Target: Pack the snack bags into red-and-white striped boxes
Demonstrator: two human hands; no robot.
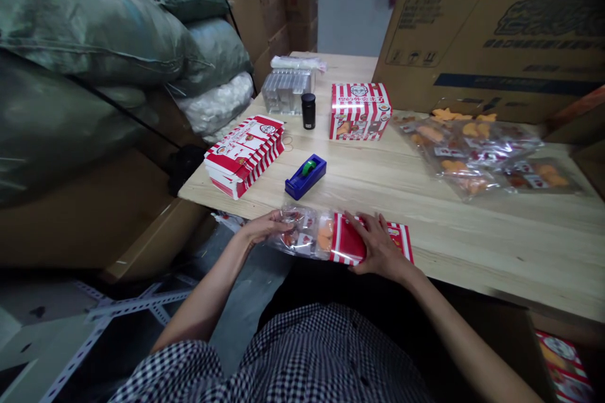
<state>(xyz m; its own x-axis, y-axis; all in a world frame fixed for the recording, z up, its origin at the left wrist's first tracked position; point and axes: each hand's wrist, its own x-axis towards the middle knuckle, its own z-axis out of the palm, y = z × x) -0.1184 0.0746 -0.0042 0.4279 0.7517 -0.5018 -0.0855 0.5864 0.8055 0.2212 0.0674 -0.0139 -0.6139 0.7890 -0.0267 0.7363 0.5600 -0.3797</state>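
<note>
At the near edge of the wooden table (472,227), my left hand (265,227) grips the end of a clear plastic bag of small orange and red items (307,236). The bag's other end sits inside a red-and-white striped box (350,242) lying on its side. My right hand (378,245) lies on top of that box, fingers spread and pressing it down.
A stack of flat striped boxes (243,154) lies at the left, a blue tape dispenser (305,176) beside it. Farther back stand a black cylinder (308,111), an assembled striped box (359,111) and clear trays (286,89). More filled bags (472,151) lie at right, below a big carton (496,31).
</note>
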